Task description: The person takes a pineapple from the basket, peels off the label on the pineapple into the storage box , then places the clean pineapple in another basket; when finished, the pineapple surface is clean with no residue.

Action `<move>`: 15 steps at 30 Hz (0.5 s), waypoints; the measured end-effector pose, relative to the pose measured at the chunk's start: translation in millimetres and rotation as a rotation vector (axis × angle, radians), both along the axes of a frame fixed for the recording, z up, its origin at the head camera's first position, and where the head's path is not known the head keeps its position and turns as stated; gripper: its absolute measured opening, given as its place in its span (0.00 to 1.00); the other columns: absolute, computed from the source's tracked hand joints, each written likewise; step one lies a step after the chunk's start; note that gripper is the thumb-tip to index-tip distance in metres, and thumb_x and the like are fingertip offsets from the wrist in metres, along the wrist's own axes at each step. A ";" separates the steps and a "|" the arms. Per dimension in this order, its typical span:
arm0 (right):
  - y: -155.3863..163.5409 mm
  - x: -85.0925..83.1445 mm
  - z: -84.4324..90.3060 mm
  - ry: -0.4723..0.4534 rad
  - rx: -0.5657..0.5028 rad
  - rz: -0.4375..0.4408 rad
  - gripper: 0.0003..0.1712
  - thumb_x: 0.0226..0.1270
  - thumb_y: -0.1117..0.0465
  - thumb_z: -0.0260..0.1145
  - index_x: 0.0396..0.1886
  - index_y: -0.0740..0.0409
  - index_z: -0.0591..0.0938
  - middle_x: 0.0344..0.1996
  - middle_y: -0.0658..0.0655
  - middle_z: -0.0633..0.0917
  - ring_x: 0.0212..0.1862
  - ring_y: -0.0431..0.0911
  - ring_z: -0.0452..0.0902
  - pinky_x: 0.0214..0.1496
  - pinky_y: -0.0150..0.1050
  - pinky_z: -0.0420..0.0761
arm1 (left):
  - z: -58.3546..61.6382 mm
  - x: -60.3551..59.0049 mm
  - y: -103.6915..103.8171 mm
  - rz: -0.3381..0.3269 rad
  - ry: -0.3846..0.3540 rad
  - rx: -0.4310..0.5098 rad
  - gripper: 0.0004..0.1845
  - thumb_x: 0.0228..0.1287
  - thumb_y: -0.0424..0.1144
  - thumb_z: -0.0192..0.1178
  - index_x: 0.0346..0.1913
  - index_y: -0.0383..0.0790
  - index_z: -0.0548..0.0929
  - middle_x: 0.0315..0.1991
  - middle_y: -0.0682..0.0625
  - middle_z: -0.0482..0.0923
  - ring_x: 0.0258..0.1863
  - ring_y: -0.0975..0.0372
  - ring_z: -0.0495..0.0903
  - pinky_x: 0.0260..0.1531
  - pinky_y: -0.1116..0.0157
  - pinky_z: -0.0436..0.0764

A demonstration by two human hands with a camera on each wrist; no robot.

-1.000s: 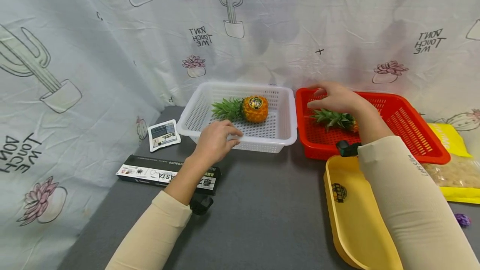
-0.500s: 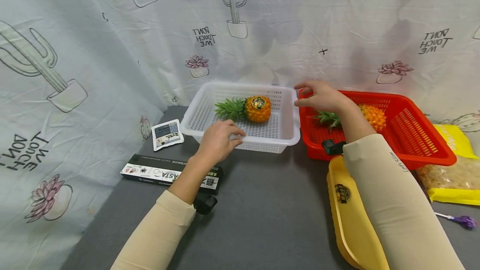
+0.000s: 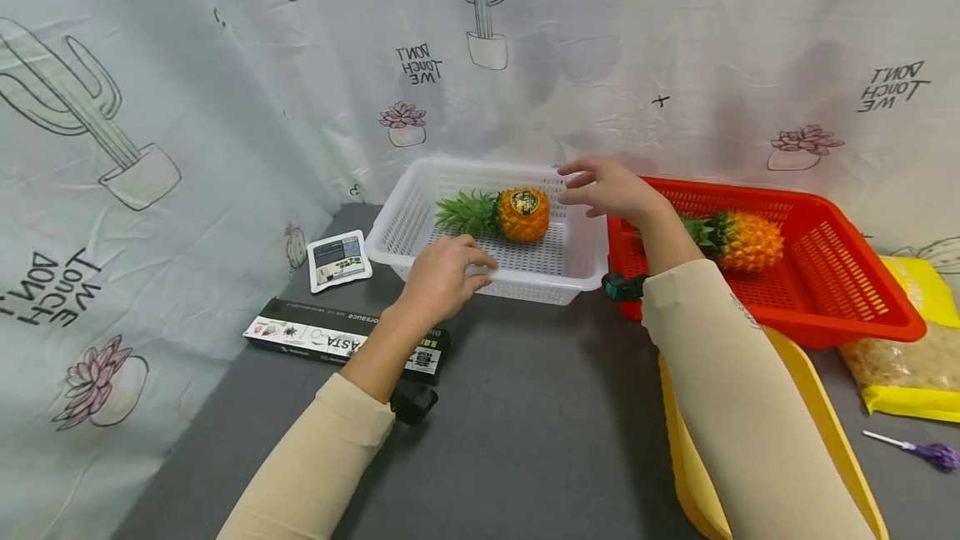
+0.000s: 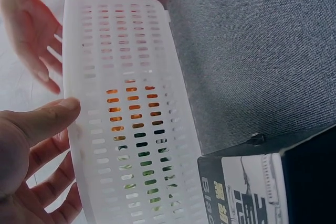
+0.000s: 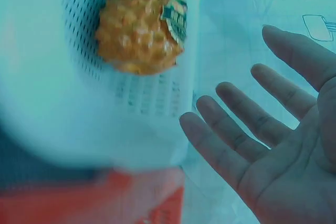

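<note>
Reaching across from the red basket [image 3: 847, 290], the right hand [image 3: 611, 190] hangs with its fingers spread and straight above the far right corner of the white basket [image 3: 577, 269], holding nothing. The left hand [image 3: 442, 273] steadies that basket at its near rim, thumb on the outer wall and fingers curled over the edge, as the left wrist view shows. One pineapple [image 3: 521, 213] lies on its side inside the white basket, crown pointing left, label facing up; it sits just left of the open right hand and apart from it. A second pineapple [image 3: 738, 242] lies in the red basket, right of the right forearm.

The step in hand looks like going for the fruit in the white basket. Next, the right grip would need to come down and left, then wrap round the pineapple's body rather than its spiky crown, while the left hand keeps the light basket from sliding on the surface [image 3: 525, 407].
</note>
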State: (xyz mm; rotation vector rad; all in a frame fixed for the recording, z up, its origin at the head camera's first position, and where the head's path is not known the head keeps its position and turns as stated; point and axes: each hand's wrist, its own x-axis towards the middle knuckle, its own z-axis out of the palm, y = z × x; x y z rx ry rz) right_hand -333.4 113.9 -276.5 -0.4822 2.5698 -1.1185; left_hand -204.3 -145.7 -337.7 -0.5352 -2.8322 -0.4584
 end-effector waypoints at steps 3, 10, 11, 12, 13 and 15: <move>-8.9 -5.8 -4.2 -0.008 0.011 -0.030 0.34 0.73 0.53 0.66 0.76 0.55 0.70 0.73 0.66 0.72 0.69 0.62 0.72 0.68 0.60 0.77 | 0.8 -0.8 0.0 -0.004 0.003 0.003 0.11 0.67 0.42 0.70 0.50 0.50 0.92 0.47 0.51 0.86 0.47 0.52 0.81 0.48 0.54 0.80; -25.8 -18.5 -16.5 -0.039 0.059 -0.066 0.33 0.72 0.56 0.67 0.73 0.58 0.72 0.73 0.68 0.71 0.71 0.63 0.69 0.70 0.60 0.75 | 1.3 0.8 -0.3 0.003 0.007 -0.008 0.10 0.67 0.43 0.71 0.49 0.50 0.93 0.47 0.52 0.86 0.47 0.52 0.81 0.48 0.54 0.80; -26.9 -19.6 -17.0 -0.041 0.076 -0.058 0.33 0.72 0.56 0.66 0.74 0.58 0.71 0.73 0.68 0.71 0.70 0.63 0.69 0.70 0.60 0.75 | 1.2 0.6 0.0 0.003 0.008 -0.010 0.10 0.67 0.43 0.71 0.49 0.50 0.93 0.47 0.52 0.86 0.47 0.52 0.82 0.49 0.54 0.80; -28.1 -20.5 -16.9 -0.041 0.092 -0.053 0.33 0.72 0.57 0.66 0.74 0.58 0.71 0.73 0.68 0.71 0.69 0.63 0.69 0.70 0.60 0.75 | 1.1 0.3 0.3 0.001 0.009 -0.012 0.10 0.67 0.43 0.71 0.49 0.51 0.93 0.47 0.52 0.86 0.47 0.52 0.82 0.49 0.54 0.80; -29.1 -21.4 -16.4 -0.042 0.112 -0.047 0.33 0.72 0.57 0.66 0.74 0.57 0.70 0.72 0.69 0.71 0.69 0.63 0.70 0.70 0.61 0.75 | 1.0 0.0 0.8 -0.002 0.011 -0.013 0.10 0.67 0.43 0.70 0.49 0.51 0.93 0.47 0.52 0.86 0.48 0.52 0.82 0.50 0.54 0.80; -31.2 -23.1 -14.8 -0.038 0.161 -0.038 0.35 0.71 0.58 0.66 0.75 0.56 0.69 0.72 0.68 0.71 0.66 0.64 0.71 0.68 0.60 0.76 | 0.9 -0.4 1.6 -0.006 0.009 -0.015 0.10 0.68 0.42 0.70 0.49 0.51 0.93 0.47 0.52 0.86 0.48 0.52 0.82 0.50 0.54 0.80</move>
